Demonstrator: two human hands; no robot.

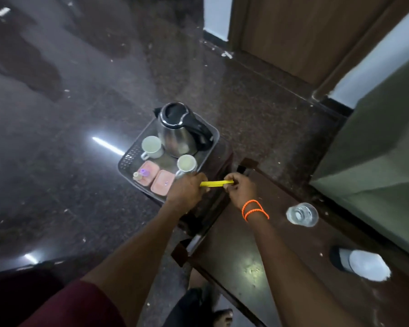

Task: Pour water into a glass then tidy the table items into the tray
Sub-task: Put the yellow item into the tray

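Head view: your left hand (187, 188) and right hand (240, 185) fingers both pinch the yellow sachet (216, 183) mid-frame, so ease it flat into the tray (128, 159) beside the pink packets (162, 185).

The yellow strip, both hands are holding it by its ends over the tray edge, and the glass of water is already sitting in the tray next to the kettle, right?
Not quite. The head view shows the glass standing on the dark table, outside the tray. The rest holds: left hand and right hand hold the yellow strip by its ends.
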